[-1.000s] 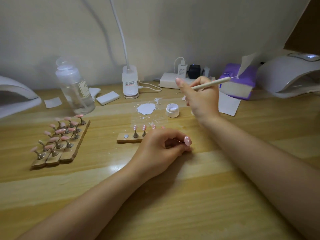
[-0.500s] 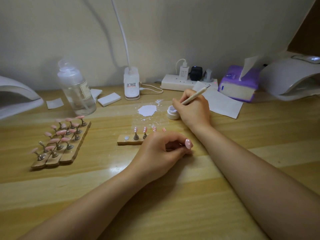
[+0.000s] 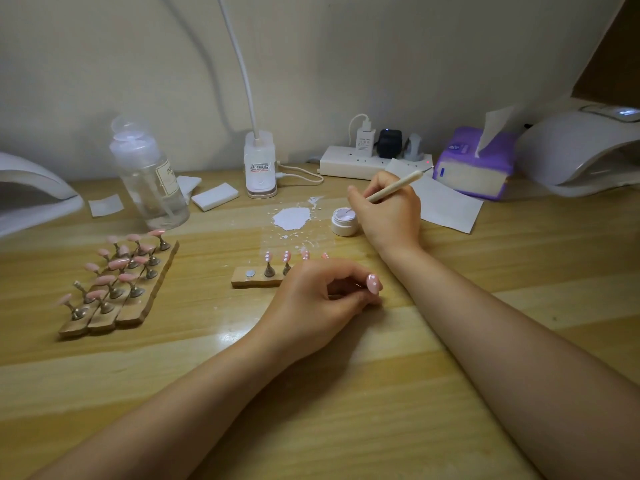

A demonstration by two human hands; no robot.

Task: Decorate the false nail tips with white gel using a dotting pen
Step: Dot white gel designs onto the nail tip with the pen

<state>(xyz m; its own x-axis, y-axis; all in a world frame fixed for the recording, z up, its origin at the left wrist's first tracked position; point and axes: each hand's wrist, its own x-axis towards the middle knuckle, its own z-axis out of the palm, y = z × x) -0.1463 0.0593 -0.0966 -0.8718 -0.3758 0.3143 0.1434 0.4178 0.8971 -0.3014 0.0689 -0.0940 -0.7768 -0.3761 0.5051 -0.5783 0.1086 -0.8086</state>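
My right hand [image 3: 388, 216] grips a thin wooden dotting pen [image 3: 394, 186], and the pen's lower tip dips into the small open jar of white gel [image 3: 341, 224]. My left hand [image 3: 318, 303] rests on the table, closed around a pink nail tip [image 3: 374, 284] that carries white dots. Behind it lies a short wooden holder strip [image 3: 254, 278] with pink dotted tips [image 3: 285, 257] standing on pegs; its right part is hidden by my left hand. One magnet spot [image 3: 250, 273] on the strip is bare.
Three wooden strips of plain pink tips [image 3: 114, 282] lie at the left. A white gel smear [image 3: 291, 218] sits on clear film. Also here: clear bottle [image 3: 149, 178], lamp base [image 3: 259, 164], power strip [image 3: 349, 162], tissue box [image 3: 471, 168], paper sheet [image 3: 446, 206], two nail lamps [image 3: 581, 147].
My right hand came down from near the tissue box to the gel jar and put the pen tip into it. My left hand stayed in place.
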